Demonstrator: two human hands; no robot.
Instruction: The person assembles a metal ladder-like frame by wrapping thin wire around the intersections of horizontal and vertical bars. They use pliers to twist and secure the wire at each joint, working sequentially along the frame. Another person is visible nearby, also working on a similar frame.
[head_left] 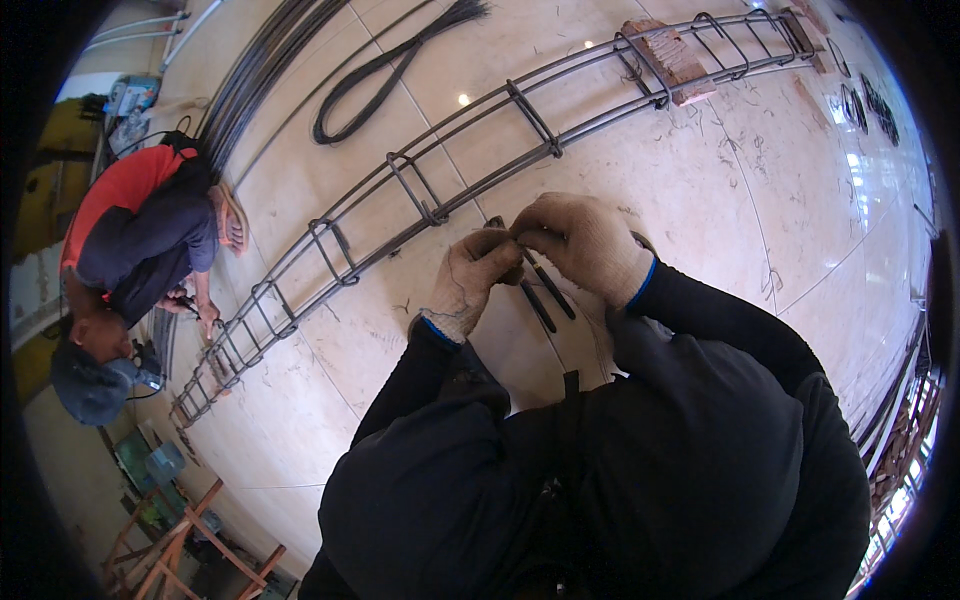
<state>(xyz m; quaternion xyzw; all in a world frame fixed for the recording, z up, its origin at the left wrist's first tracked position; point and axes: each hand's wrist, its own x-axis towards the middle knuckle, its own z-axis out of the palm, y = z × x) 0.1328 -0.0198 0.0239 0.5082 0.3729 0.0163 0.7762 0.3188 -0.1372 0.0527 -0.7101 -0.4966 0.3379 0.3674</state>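
Note:
My left hand [470,278] and my right hand [585,240], both in cream knit gloves with blue cuffs, meet at the fingertips in front of my knees. The fingers of each are pinched closed; what they hold is too small to make out. Black-handled pliers [545,298] show between and below the hands, partly hidden by them. Whether they lie on the floor or rest against the left hand, I cannot tell. Just beyond my hands, a long rebar cage [440,212] with square stirrups runs diagonally from lower left to upper right.
A co-worker [140,220] in a red top crouches at the left, one hand at the cage's far end. A looped wire bundle [385,95] and long rods [265,70] lie beyond. A brick-coloured block [670,60] sits under the cage. Wire scraps dot the tiled floor [690,190].

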